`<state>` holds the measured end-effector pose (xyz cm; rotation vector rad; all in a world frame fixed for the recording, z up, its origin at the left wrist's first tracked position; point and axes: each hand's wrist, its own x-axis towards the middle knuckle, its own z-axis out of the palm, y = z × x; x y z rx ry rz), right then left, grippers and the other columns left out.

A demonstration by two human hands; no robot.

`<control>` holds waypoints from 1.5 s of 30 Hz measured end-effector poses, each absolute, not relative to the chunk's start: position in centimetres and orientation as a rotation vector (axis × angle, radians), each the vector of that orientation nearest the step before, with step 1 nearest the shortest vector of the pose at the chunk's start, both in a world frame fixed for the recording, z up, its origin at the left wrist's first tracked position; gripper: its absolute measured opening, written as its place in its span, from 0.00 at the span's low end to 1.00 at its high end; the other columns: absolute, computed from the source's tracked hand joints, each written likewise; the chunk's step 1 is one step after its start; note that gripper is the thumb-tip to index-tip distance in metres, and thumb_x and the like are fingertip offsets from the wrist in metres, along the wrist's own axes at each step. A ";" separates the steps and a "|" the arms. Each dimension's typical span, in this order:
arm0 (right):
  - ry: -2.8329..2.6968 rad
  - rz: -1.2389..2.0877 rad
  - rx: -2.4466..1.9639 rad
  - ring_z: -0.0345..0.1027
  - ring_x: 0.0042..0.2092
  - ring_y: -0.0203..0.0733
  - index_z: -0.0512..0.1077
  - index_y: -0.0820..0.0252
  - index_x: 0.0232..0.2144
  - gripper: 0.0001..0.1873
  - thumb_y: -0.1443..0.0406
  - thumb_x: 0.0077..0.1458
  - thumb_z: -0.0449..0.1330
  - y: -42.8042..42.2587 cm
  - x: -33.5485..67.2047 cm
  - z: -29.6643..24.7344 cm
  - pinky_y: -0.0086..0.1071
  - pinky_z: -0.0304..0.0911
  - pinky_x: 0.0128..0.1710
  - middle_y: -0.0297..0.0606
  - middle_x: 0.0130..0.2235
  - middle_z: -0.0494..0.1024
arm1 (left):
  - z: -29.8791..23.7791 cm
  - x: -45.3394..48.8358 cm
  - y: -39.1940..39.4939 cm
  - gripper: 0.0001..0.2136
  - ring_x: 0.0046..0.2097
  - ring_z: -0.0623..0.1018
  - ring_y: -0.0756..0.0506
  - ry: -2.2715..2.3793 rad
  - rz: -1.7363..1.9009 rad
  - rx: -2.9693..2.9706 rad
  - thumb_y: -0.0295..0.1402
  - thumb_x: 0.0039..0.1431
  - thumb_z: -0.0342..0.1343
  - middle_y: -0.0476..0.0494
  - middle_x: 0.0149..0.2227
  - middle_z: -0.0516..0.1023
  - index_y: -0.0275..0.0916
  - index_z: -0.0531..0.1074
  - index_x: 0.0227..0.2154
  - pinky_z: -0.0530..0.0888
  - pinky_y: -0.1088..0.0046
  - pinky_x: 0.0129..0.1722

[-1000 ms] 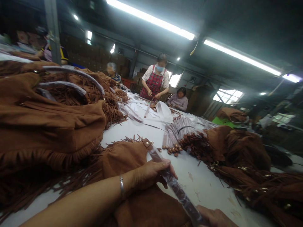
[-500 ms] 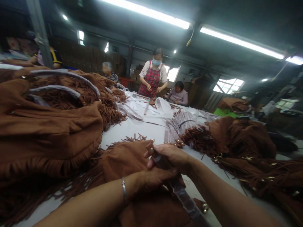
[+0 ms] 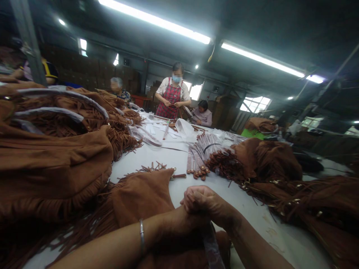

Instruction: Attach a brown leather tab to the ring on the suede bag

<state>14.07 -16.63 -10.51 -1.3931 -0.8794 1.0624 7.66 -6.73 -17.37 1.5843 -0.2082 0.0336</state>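
Note:
My left hand (image 3: pixel 186 220) and my right hand (image 3: pixel 203 201) press together over a brown fringed bag. The right hand's fingers are curled tight, and the left hand's fingers are mostly hidden behind it. A plastic-wrapped bag strap (image 3: pixel 213 248) comes out below both closed hands and hangs toward me; its upper end is hidden in them. Just beyond lies the bag's soft brown body (image 3: pixel 143 194), with fringe to its left. A short brown tab (image 3: pixel 179 176) sticks out from a metal ring at the bag's top corner.
Brown fringed bags (image 3: pixel 53 157) are heaped at left, more bags (image 3: pixel 266 158) at right. A bundle of wrapped straps (image 3: pixel 207 144) lies ahead on the white table (image 3: pixel 157 158). Across it stands a person in a checked apron (image 3: pixel 169 99); others sit nearby.
My right hand has closed into a tight fist against my left, and the strap's studded end has gone from sight. The bag's corner tab now shows. The view has swung slightly right.

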 end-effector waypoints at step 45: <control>-0.658 -1.007 -2.488 0.60 0.23 0.42 0.69 0.59 0.29 0.17 0.51 0.54 0.54 -28.1 18.3 -7.2 0.30 0.41 0.24 0.40 0.24 0.72 | -13.4 8.4 -2.6 0.19 0.33 0.68 0.46 0.432 0.443 2.860 0.51 0.49 0.56 0.48 0.32 0.67 0.41 0.64 0.33 0.61 0.73 0.31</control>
